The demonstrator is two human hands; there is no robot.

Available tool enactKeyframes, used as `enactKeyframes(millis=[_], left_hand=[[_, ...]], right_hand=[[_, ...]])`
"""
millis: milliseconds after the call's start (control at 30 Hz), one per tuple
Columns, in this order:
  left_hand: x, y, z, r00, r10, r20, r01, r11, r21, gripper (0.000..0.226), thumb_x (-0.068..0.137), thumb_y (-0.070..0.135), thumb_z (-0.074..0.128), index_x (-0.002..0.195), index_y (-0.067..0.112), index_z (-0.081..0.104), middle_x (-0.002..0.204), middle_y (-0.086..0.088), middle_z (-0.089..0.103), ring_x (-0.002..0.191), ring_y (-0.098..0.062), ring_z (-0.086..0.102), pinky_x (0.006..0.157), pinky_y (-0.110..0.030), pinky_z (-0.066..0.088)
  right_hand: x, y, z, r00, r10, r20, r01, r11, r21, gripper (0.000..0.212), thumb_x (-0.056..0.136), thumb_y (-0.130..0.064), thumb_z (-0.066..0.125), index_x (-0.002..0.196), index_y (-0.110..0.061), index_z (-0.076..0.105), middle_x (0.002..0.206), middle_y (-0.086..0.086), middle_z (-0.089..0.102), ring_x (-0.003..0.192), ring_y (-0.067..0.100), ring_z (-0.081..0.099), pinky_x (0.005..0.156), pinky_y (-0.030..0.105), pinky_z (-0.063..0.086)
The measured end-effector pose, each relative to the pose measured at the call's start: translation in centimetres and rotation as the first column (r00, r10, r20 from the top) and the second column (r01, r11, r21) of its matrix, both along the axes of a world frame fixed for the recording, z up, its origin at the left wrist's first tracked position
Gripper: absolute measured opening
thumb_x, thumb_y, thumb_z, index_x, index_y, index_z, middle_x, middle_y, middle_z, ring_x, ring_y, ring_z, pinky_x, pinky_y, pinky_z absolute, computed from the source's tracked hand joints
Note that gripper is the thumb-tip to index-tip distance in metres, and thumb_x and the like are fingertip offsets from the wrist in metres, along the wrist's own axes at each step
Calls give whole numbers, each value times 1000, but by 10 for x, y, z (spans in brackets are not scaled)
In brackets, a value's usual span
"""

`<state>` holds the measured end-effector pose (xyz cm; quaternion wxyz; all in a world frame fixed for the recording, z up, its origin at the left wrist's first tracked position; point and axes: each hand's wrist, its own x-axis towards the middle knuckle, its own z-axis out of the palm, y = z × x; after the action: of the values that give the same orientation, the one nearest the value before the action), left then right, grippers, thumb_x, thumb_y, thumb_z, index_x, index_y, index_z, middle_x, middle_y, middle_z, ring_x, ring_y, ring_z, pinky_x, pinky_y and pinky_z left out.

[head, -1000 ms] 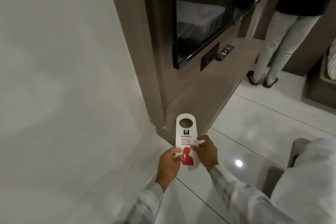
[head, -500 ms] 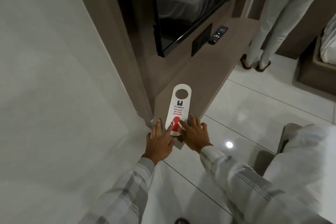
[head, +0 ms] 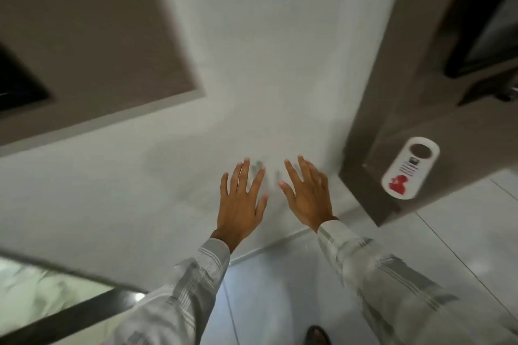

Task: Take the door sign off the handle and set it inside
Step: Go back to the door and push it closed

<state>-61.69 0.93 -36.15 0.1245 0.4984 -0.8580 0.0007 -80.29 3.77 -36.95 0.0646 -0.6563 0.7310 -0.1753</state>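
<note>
Nearest to us, the glossy white tiled floor lies open between our two striped grey sleeves, with only the toe of a dark shoe at the bottom edge. To our left a dark rail over a pale glass panel closes that side.

Our left hand and right hand are both spread flat, fingers apart, holding nothing, side by side in front of the plain white wall; we cannot tell whether they touch it. Faint shadows of the fingers fall on the wall just beyond.

To the right of our right hand, the corner of a grey-brown wooden ledge juts out toward the floor. On its top lies the white oblong card door sign with a round hole and a red figure, flat near the ledge's front edge, apart from our right hand.

Farther up, a grey-brown panel fills the left, and a dark-framed screen the right.
</note>
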Motion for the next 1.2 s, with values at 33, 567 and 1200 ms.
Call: enactKeyframes(millis=[33,567,1200], left_hand=[[33,7,10,998,61,-31,-63,997,-48,62,98,48,38,154,22,28,163,-16,20,151,-35,22,119,-59,21],[496,237,171,703,620,-349,-688,466,-557,63,95,31,48,153,22,25,162,-9,25,153,-23,16,123,-51,16],[623,261,128,560,773,-297,-827,544,-143,77,94,71,17,153,34,-14,165,13,-10,151,-1,-13,125,-30,-4]], right_hand=[[37,-5,13,998,54,12,-53,997,-62,60,101,-55,30,153,-25,32,161,11,28,147,32,28,114,53,30],[576,78,214,540,842,-10,-653,411,-636,53,102,-46,31,152,-26,30,162,4,27,149,22,23,115,45,23],[687,63,267,482,763,-432,-645,-25,-764,69,101,-42,38,154,-18,0,163,1,-22,153,22,4,123,52,9]])
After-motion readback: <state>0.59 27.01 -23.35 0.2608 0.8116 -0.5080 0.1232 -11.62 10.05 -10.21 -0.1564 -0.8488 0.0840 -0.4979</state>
